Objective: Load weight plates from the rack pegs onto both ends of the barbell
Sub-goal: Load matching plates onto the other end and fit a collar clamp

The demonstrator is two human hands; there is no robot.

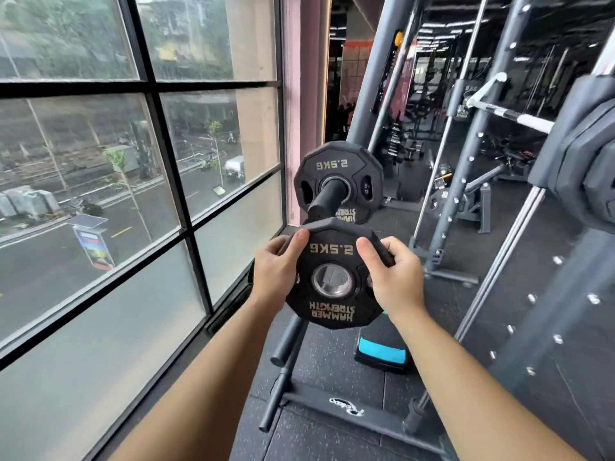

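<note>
Both hands hold one black, many-sided, rubber-coated 2.5KG weight plate [332,304] with a bright steel centre ring, upright in mid-air and face-on to the camera. The left hand [274,272] grips the upper left rim, with the thumb laid across the front face beside the 2.5KG marking and the fingers curled behind the edge. The right hand [397,277] grips the upper right rim, with the thumb pressed on the front face and the fingers wrapped over the edge. The markings on the held plate read upside down, with HAMMER STRENGTH along the lower edge. The top edge of the held plate lies just in front of the free end of a black cylindrical rack peg [327,197]. The centre ring sits below the peg and is not on it. A second black 2.5KG plate [337,164] of the same pattern is seated farther back on that peg, near a dark grey steel rack upright [376,78]. Bare dark grey lower pegs [288,341] project from the rack base above the black speckled rubber floor [332,437]. A blue-and-black pad [381,354] lies on the floor, below the right wrist in view. At upper right, a pale steel bar [512,116] rests in a grey frame, with large black plates [582,168] at the right edge, well apart from the held plate. A black-framed glass window [149,88] fills the left side.
</note>
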